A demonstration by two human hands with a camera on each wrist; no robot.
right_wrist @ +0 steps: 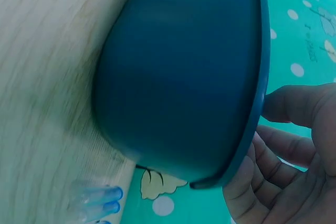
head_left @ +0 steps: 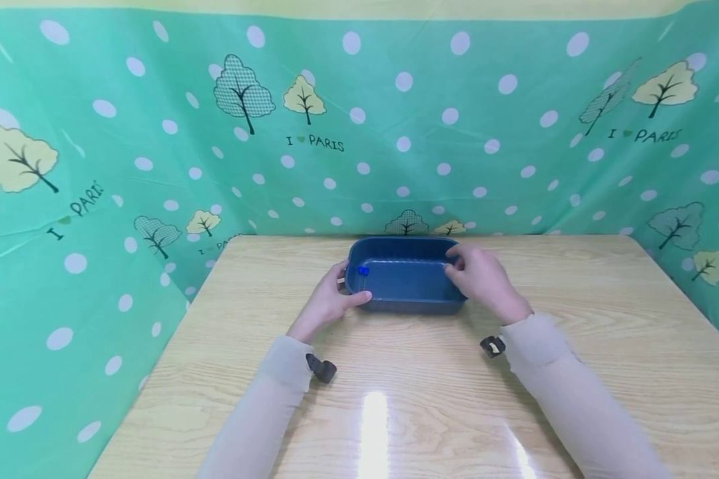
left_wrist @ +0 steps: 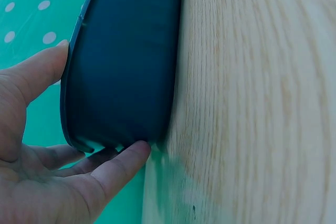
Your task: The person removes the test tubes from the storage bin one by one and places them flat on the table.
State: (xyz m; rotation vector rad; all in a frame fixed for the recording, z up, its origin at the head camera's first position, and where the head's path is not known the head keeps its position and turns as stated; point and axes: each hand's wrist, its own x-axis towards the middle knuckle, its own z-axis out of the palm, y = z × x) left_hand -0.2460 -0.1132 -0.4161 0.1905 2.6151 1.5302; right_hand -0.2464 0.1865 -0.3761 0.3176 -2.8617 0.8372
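Observation:
A dark blue rectangular plastic basin (head_left: 416, 307) with rounded corners stands on the table. Small bright blue pieces (head_left: 363, 271) show inside its left end. My left hand (head_left: 331, 297) holds that end, the thumb over the front left rim and the other fingers at the end wall. The left wrist view has the fingers of this hand (left_wrist: 63, 174) curled about the basin's end. At the opposite end is my right hand (head_left: 484, 276), thumb and forefinger bent over the rim. In the right wrist view the right hand (right_wrist: 294, 166) has its thumb at the rim and its other fingers curled beside it.
Under the basin is a light wood-grain table (head_left: 419, 386). A green dotted cloth (head_left: 431, 146) hangs behind and along the sides. Clear, blue-tipped items (right_wrist: 100, 203) appear low in the right wrist view. Each wrist wears a black camera mount (head_left: 321, 368).

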